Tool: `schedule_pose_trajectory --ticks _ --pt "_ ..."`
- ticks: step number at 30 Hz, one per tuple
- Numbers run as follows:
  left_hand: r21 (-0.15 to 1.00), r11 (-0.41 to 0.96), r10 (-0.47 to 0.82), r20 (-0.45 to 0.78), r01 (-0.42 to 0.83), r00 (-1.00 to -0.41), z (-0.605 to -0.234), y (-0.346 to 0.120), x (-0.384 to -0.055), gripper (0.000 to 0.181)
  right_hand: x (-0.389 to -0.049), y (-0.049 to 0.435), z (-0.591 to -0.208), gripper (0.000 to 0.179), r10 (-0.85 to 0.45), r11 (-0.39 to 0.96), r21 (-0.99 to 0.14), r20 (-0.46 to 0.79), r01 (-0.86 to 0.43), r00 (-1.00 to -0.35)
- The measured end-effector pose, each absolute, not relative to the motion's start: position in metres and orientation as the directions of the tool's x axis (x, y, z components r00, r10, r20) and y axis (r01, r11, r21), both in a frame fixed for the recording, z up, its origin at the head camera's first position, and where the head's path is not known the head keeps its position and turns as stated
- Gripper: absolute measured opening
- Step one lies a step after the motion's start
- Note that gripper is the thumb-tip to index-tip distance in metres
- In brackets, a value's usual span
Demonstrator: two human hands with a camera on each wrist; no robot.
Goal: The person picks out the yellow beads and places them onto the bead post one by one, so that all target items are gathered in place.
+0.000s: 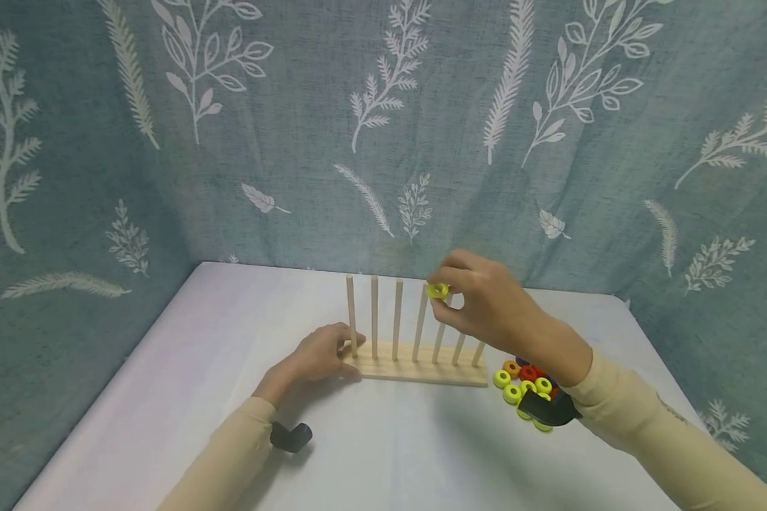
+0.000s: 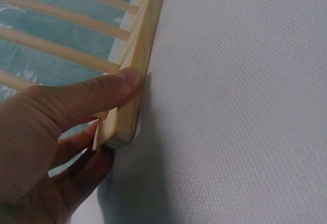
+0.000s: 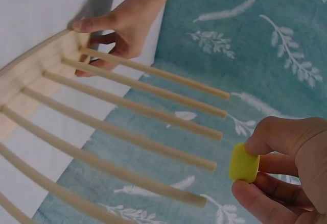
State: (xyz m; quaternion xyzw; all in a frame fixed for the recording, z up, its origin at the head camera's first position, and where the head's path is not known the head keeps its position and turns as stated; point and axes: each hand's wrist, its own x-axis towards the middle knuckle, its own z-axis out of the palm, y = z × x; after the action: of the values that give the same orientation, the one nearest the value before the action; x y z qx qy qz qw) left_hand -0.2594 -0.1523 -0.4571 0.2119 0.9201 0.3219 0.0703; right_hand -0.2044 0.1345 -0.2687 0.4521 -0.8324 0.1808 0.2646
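A wooden rack (image 1: 415, 371) with a row of several upright pegs stands on the white table. My left hand (image 1: 322, 351) grips the rack's left end, thumb (image 2: 127, 78) on the front edge and the other fingers behind. High over the rack, my right hand (image 1: 479, 294) pinches a yellow ring (image 1: 437, 291) between thumb and fingers. In the right wrist view the yellow ring (image 3: 244, 164) is just off the tip of a middle peg (image 3: 168, 147). All the pegs I can see are bare.
To the right of the rack lies a loose group of rings, several yellow (image 1: 512, 394), with red (image 1: 528, 373), orange (image 1: 511, 368) and dark blue ones, partly hidden under my right forearm. A blue-green leaf-patterned curtain (image 1: 383, 128) hangs behind the table (image 1: 383, 447) and along its sides.
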Motion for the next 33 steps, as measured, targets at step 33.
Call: schedule_pose_trajectory --ticks 33 --pt "0.614 0.706 0.445 0.002 0.353 -0.895 -0.455 -0.155 -0.258 0.058 -0.235 0.068 -0.258 0.012 -0.690 0.438 -0.105 0.597 -0.893 -0.409"
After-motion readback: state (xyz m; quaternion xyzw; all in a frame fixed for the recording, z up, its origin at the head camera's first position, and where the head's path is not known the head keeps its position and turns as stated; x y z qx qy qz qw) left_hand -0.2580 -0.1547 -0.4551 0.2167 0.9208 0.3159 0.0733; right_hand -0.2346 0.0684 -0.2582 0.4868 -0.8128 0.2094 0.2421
